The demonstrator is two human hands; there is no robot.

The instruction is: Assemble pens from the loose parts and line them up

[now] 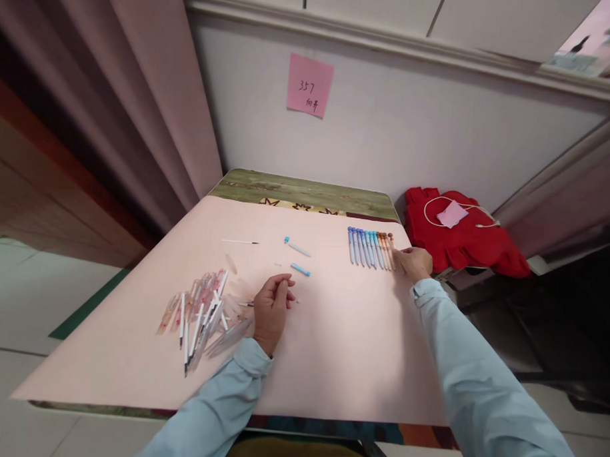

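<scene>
At the right end of a neat row of pens (pixel 370 248), my right hand (pixel 414 263) has its fingers closed at the last brown-topped pen (pixel 391 245). The row runs from dark blue through light blue to brown tops. My left hand (pixel 273 309) hovers over the middle of the table, fingers curled together; what they hold, if anything, is hidden. Just beyond it lie a blue pen part (pixel 300 270) and a clear barrel with a blue top (pixel 297 246). Left of this hand is a loose pile of clear barrels, patterned pieces (pixel 205 288) and white refills (pixel 197 326).
A single refill (pixel 240 241) and a clear piece (pixel 231 264) lie apart on the pale pink table cover (pixel 340 363). Red cloth (pixel 420 219) with a white cable sits beyond the right edge. A wall with a pink note (pixel 310 85) stands behind.
</scene>
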